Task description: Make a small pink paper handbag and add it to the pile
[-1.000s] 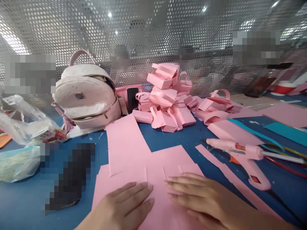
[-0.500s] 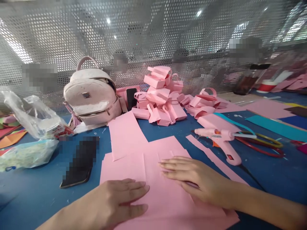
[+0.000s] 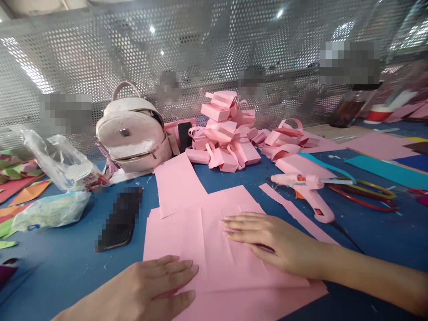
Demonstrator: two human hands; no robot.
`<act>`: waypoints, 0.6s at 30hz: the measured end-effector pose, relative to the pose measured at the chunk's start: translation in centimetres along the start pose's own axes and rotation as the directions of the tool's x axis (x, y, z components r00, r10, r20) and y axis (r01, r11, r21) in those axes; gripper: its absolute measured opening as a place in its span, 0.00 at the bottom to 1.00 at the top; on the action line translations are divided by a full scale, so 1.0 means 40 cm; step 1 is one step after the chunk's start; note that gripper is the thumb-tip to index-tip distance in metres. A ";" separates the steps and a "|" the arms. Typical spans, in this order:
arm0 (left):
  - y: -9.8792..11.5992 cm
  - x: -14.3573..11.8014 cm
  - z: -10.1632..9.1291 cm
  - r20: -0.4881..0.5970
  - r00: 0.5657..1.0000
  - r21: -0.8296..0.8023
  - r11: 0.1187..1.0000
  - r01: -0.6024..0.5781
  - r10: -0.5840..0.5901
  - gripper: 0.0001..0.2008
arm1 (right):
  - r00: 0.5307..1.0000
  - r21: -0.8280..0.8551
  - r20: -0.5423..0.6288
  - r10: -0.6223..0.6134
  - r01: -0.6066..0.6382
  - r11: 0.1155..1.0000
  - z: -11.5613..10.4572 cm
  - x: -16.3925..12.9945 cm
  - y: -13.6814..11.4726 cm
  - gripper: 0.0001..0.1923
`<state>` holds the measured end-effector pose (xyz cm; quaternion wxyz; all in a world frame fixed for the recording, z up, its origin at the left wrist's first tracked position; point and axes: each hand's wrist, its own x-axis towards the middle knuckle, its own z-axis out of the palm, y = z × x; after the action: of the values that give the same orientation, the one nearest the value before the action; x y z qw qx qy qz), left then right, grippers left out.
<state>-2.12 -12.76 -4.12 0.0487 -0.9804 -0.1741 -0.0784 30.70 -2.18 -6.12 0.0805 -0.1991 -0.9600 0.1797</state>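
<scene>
Pink paper sheets [image 3: 214,249] are lying in a loose stack on the blue table [image 3: 67,267] right in front of you, and you are pressing both palms onto them. Your left hand [image 3: 150,287] is lying flat with the fingers stretched out along the near left part of the top sheet, gripping nothing, which looks like a way of pinning the stack. Your right hand [image 3: 267,238] is resting flat too, fingers together and pointing left, just beside a short upright crease or cut line in the paper; I judge you are holding the sheet taut there. Whether anything is tucked under that palm I cannot tell.

Another pink sheet [image 3: 179,185] is overlapping the far edge of the stack, and a narrow pink strip [image 3: 294,216] is lying to the right, apart from your wrist. Beyond it a pink glue gun [image 3: 309,189] is lying on its side, nozzle pointing left, within easy reach of your right hand, with red and yellow hoops [image 3: 364,196] beside it. A dark phone [image 3: 118,220] is sitting left of the stack. Farther back, a heap of folded pink paper boxes [image 3: 227,138] is piling up against the perforated metal screen [image 3: 214,58], next to a pale backpack [image 3: 133,133]; clear plastic bags [image 3: 53,178] are lying at the far left.
</scene>
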 end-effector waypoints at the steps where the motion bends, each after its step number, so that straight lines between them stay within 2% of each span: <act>1: 0.006 0.006 -0.008 0.017 1.000 0.024 1.000 0.004 -0.004 0.19 | 1.000 0.000 0.002 -0.004 0.004 1.000 -0.001 0.001 0.000 0.25; 4: 0.023 0.023 -0.011 0.080 0.996 0.110 0.993 0.040 -0.049 0.18 | 1.000 -0.006 0.022 -0.011 0.011 1.000 -0.005 0.004 0.002 0.23; 6: 0.031 0.030 0.013 0.047 0.997 0.138 0.989 0.060 -0.067 0.19 | 0.999 -0.014 0.037 -0.017 0.018 1.000 -0.008 0.005 0.005 0.23; 7: 0.033 0.033 0.029 -0.025 0.999 0.131 0.991 0.041 -0.038 0.19 | 0.999 -0.015 0.040 -0.025 0.026 1.000 -0.009 0.006 0.006 0.23; 8: 0.034 0.038 0.044 -0.047 0.998 0.115 0.993 0.038 -0.033 0.20 | 0.999 -0.013 0.040 -0.036 0.037 0.999 -0.011 0.006 0.007 0.23; 10: 0.033 0.056 0.061 -0.045 0.999 0.073 0.997 0.007 -0.004 0.19 | 0.997 -0.004 0.036 -0.063 0.063 0.998 -0.013 0.008 0.010 0.23; 14: 0.033 0.127 0.028 0.099 0.995 -0.003 1.000 -0.029 0.029 0.19 | 0.992 0.026 0.042 -0.116 0.115 0.993 -0.014 0.010 0.019 0.30; 18: 0.038 0.205 -0.006 0.121 0.991 -0.066 0.996 -0.053 0.061 0.19 | 0.991 0.051 0.026 -0.133 0.131 0.990 -0.009 0.007 0.031 0.38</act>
<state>5.99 -11.48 -2.57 0.0092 -0.9890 -0.1461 -0.0218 30.96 -0.89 -6.22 0.0832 -0.1305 -0.9674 0.2003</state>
